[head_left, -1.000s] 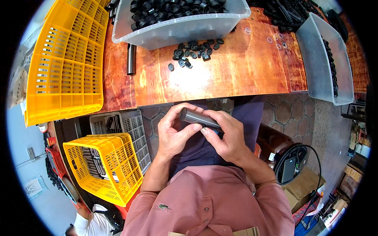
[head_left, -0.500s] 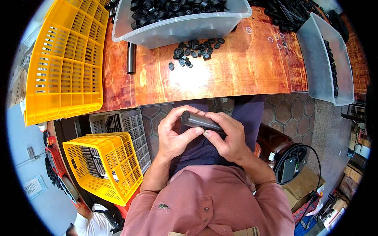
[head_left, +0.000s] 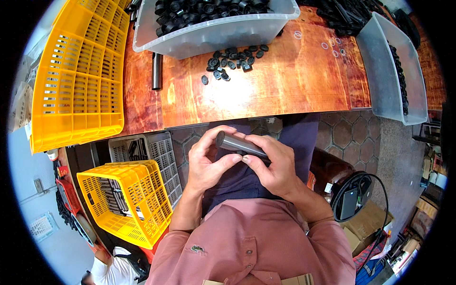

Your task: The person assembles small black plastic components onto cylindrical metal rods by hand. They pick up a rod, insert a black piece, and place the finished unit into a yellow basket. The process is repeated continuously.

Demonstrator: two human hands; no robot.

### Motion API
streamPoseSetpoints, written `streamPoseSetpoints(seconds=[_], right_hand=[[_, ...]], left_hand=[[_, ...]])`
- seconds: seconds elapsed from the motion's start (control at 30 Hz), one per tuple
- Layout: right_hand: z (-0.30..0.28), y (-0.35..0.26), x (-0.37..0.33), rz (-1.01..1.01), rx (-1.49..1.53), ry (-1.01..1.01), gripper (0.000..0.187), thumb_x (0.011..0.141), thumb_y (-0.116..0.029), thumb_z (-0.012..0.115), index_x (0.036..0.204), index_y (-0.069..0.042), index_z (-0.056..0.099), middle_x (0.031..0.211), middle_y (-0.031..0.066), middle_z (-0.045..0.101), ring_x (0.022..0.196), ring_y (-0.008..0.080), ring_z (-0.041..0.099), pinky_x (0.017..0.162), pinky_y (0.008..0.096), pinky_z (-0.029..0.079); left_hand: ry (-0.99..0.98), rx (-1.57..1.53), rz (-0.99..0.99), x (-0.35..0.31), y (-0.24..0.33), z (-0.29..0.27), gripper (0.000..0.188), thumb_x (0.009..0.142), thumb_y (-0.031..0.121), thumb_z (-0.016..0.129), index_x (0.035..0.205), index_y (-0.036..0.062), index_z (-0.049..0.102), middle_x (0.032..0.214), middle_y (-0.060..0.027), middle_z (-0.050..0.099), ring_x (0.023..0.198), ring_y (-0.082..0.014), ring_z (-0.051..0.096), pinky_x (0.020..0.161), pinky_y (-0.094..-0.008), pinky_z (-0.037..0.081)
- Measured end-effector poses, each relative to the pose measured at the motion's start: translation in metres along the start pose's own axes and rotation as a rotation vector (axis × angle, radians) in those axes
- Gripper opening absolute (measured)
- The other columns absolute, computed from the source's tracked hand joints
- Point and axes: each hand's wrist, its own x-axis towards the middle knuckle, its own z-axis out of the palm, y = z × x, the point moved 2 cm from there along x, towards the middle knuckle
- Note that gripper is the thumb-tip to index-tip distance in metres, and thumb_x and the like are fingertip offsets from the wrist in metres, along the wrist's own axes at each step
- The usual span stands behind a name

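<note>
Above my lap, just short of the table edge, a dark grey metal tube [head_left: 243, 145] lies tilted between my two hands. Its capped left end faces up and to the left. My left hand [head_left: 209, 159] grips it near that end, fingers behind and thumb in front. Around the right part closes my right hand [head_left: 273, 161], its thumb tip close to the left thumb at the tube's lower side. Something small and dark shows at the thumbs, too small to name. The tube's right end is hidden by my right hand.
On the wooden table [head_left: 285, 90] lie small black oval parts [head_left: 232, 61], another tube [head_left: 156, 71] and thin rings [head_left: 325, 45]. A clear bin [head_left: 218, 35] of black caps stands behind them, a second bin [head_left: 394, 71] at right. Yellow crates [head_left: 76, 76] stand at left; a person [head_left: 114, 266] is lower left.
Both hands and the tube have shifted slightly to the left. The tube's left end sits a little higher, and the grip is the same.
</note>
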Motion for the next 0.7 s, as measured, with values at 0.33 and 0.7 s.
streamPoseSetpoints(seconds=[0.33, 0.7], right_hand=[[0.0012, 0.0023, 0.0008, 0.039, 0.121, -0.066, 0.037, 0.085, -0.006, 0.070, 0.119, 0.001, 0.060, 0.100, 0.0190, 0.067, 0.088, 0.0354, 0.068, 0.075, 0.0390, 0.054], [0.0046, 0.0046, 0.0002, 0.005, 0.048, -0.001, 0.039, 0.081, -0.006, 0.071, 0.118, 0.001, 0.059, 0.101, 0.0194, 0.067, 0.089, 0.0364, 0.067, 0.076, 0.0402, 0.054]], left_hand=[[0.021, -0.052, 0.002, -0.0004, -0.0017, -0.0038, 0.055, 0.081, -0.004, 0.078, 0.130, -0.0035, 0.054, 0.116, -0.0158, 0.067, 0.108, -0.0206, 0.065, 0.096, -0.0332, 0.052], [0.043, 0.002, -0.001, -0.0010, 0.0017, 0.0030, 0.062, 0.079, -0.007, 0.078, 0.134, -0.0026, 0.049, 0.119, -0.0165, 0.065, 0.110, -0.0222, 0.065, 0.098, -0.0355, 0.053]])
